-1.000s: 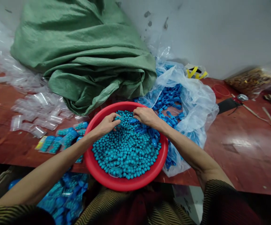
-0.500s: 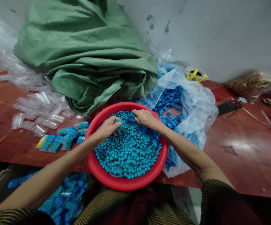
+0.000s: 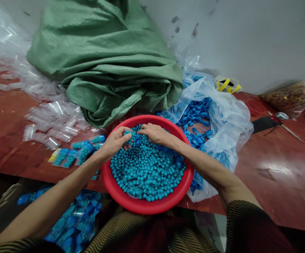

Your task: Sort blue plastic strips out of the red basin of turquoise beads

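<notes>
A red basin (image 3: 106,188) full of turquoise beads (image 3: 141,168) sits in front of me. Over its far left part, my left hand (image 3: 116,140) is closed around a small clear container (image 3: 128,135) with turquoise beads in it. My right hand (image 3: 153,133) is beside it, fingers pinched on a small blue cap (image 3: 138,140), mostly hidden by the fingers. More blue caps (image 3: 178,161) lie on the beads at the basin's right side. Filled, blue-capped containers (image 3: 85,153) lie on the table left of the basin.
Clear containers (image 3: 59,131) are heaped on the red table (image 3: 7,147) at left. A green sack (image 3: 110,59) stands behind the basin. To the right, a plastic bag (image 3: 223,119) holds blue caps (image 3: 196,109), near a dark blade (image 3: 264,123). More filled containers (image 3: 73,221) lie below the table edge.
My right hand has moved left toward my left hand, bringing the blue cap close to the container. The whole view has shifted slightly, so things appear further right.
</notes>
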Action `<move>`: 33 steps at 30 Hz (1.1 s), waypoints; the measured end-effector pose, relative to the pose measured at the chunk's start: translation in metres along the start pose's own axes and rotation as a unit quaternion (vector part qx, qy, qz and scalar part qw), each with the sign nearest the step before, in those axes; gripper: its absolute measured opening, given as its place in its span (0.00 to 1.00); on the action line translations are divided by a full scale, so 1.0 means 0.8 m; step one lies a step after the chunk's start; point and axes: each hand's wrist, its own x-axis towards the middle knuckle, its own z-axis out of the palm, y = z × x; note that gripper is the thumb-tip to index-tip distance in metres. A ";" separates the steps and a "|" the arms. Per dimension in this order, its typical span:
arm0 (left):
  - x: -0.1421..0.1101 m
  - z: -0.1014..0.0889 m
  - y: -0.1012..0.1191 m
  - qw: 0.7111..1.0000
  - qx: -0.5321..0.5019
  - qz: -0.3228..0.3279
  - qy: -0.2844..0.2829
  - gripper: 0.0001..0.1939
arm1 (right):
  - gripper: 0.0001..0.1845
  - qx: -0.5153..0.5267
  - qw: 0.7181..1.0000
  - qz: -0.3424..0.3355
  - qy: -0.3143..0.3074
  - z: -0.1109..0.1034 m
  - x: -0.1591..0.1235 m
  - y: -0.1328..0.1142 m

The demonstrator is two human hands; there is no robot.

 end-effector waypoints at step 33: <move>-0.002 0.040 -0.009 0.998 0.032 -0.006 -0.060 0.24 | 0.22 0.167 0.968 0.054 0.180 0.004 -0.060 -0.031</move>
